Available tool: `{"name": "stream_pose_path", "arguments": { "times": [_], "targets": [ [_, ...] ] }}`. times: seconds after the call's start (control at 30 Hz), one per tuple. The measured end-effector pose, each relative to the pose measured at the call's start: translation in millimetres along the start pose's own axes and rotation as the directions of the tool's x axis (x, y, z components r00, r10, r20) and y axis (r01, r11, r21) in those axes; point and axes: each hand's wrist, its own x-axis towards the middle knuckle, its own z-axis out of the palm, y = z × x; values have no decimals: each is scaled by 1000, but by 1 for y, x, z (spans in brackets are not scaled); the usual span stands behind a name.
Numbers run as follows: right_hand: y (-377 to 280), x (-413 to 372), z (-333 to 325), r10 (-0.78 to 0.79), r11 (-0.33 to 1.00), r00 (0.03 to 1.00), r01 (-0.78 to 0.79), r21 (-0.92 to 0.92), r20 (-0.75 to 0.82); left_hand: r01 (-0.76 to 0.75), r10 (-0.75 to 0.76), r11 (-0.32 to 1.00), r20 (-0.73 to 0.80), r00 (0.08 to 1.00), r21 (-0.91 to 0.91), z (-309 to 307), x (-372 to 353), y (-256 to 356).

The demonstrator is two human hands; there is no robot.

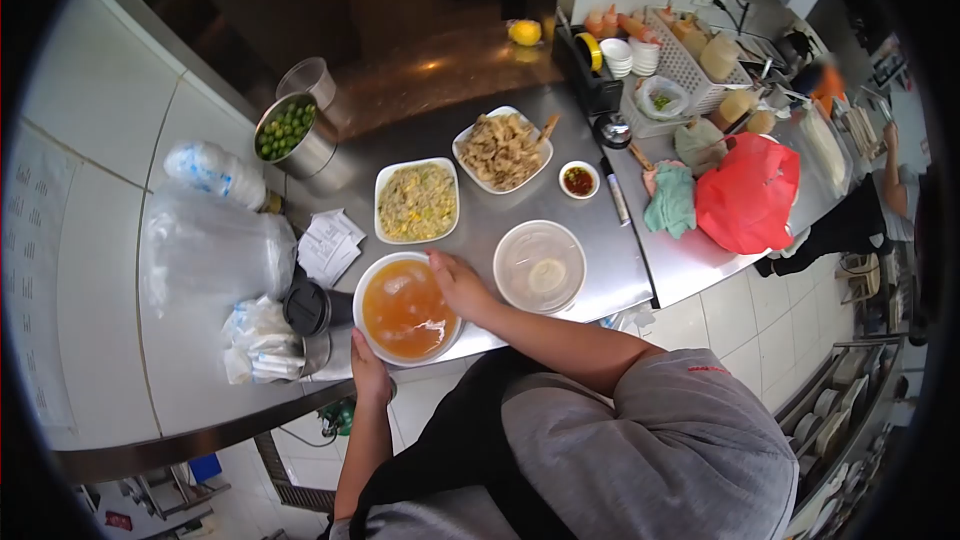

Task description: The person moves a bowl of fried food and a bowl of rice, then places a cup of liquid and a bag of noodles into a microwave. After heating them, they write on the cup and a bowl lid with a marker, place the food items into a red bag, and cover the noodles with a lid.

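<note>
A white bowl of orange-brown soup (408,310) sits at the front edge of the steel counter, and both my hands are on it. My left hand (370,370) cups the rim on the near left side, with part of the fingers hidden under the bowl. On the far right of the same rim, my right hand (458,287) grips with its thumb over the edge. Just right of that hand stands a clear plastic container (540,267). Behind the soup are a square dish of fried rice (417,202), a dish of fried pieces (502,150) and a small sauce bowl (578,180).
At left are a metal pot of green limes (287,135), plastic bags (215,245), paper slips (330,245) and a black-lidded cup (307,305). At right lie a marker (616,195), a green cloth (670,198) and a red bag (748,195). Another person (850,210) stands far right.
</note>
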Motion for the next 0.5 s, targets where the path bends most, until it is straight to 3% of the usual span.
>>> {"name": "stream_pose_path", "arguments": {
  "times": [0.1,0.17,0.2,0.23,0.27,0.33,0.37,0.4,0.43,0.5],
  "targets": [
    [-13,-22,-2,30,1000,999,-30,-3,-32,-36,36,997,2,999,72,5,-5,4],
    [-30,-50,-3,-200,946,975,165,-280,-98,-46,44,997,22,999,60,3,-7,-1],
    [-52,-65,-18,-195,946,974,157,-285,-113,-88,89,991,-2,996,99,-2,-5,-11],
    [-78,-83,-46,-434,888,897,410,-207,-84,-129,133,983,-27,991,133,-4,-4,-18],
    [-90,-94,-73,-645,762,761,635,-123,-68,-125,128,985,-18,992,123,-3,-9,-19],
    [-35,-81,-118,-435,895,840,444,-49,-326,-153,155,978,1,988,-140,4,-22,-18],
    [-59,-72,-156,-541,840,683,408,-358,-491,-142,143,978,-5,990,-151,5,-29,-23],
    [-51,-56,-192,-635,756,580,330,-566,-510,-180,172,978,-85,981,-102,5,-36,-27],
    [-23,-43,-226,-543,757,663,122,-641,-516,-215,204,975,-166,965,-48,5,-44,-31],
    [53,-24,-266,-540,569,712,-85,-818,-449,-222,204,974,-254,945,-42,14,-74,-22]
  ]
}}
